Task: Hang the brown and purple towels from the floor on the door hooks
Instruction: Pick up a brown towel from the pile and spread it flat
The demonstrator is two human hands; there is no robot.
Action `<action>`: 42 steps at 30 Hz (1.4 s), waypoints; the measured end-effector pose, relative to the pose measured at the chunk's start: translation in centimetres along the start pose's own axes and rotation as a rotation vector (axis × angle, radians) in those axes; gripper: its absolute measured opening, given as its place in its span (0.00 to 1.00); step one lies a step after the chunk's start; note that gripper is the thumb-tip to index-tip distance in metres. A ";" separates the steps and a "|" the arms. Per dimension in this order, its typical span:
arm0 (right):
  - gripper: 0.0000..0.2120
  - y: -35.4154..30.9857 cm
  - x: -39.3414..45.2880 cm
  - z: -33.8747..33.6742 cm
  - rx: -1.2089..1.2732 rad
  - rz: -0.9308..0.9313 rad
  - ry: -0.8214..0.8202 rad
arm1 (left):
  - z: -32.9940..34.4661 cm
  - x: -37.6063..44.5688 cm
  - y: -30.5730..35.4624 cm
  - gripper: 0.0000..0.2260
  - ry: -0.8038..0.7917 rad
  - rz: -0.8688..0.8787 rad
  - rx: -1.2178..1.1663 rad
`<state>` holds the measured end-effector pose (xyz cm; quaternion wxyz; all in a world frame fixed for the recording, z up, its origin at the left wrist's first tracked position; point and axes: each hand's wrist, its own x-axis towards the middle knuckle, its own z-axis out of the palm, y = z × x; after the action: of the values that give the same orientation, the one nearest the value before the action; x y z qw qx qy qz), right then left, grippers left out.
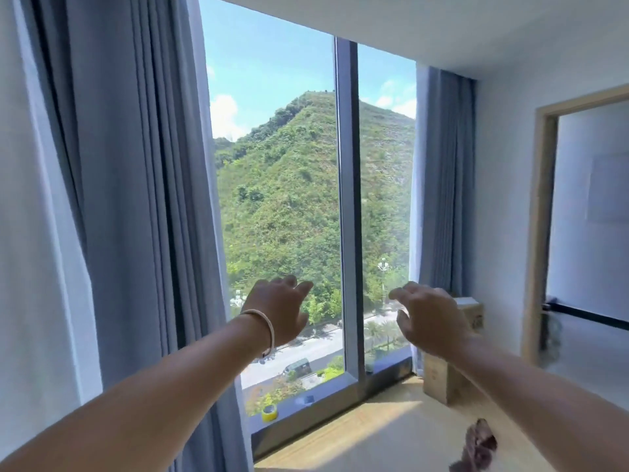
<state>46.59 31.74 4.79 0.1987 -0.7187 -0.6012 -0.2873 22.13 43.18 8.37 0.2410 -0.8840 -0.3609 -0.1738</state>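
On the left I see a long blue curtain (pixel 143 199). My left hand (pixel 277 310) is up in front of the big window (pixel 347 199), fingers spread and holding nothing. A yellow tape roll (pixel 269 413) sits on the window ledge. My right hand (pixel 430 320) is up too, open and empty. A cardboard box (pixel 442 379) stands on the floor behind it. A brownish-purple towel (pixel 476 446) lies crumpled on the floor (pixel 374 434), low on the right. A doorway (pixel 578 233) is far right.
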 end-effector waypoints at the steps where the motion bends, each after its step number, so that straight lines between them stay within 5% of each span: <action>1: 0.15 1.8 -0.9 -0.2 -0.024 0.036 0.005 | 0.4 1.1 1.8 0.26 0.009 0.018 -0.019; 15: 0.20 21.7 -20.1 -3.1 -0.191 0.538 -0.209 | 5.2 9.3 30.5 0.28 -0.035 0.412 -0.211; 25: 0.23 29.6 -32.5 -4.7 -0.229 0.936 -0.381 | 8.8 9.4 46.6 0.27 -0.100 0.662 -0.354; 31: 0.26 32.4 -34.2 -3.2 -0.229 1.089 -0.446 | 10.4 11.4 53.0 0.30 -0.221 0.723 -0.469; 36: 0.26 32.8 -33.2 -1.2 -0.167 1.184 -0.308 | 11.9 12.8 54.3 0.28 -0.133 0.684 -0.697; 42: 0.29 33.8 -31.0 4.1 -0.115 1.168 -0.323 | 16.3 14.5 55.4 0.30 -0.318 0.661 -0.777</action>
<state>76.88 4.43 -16.50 0.1906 -0.9738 -0.1136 -0.0500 74.10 25.66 -14.75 -0.1201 -0.9900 -0.0044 -0.0734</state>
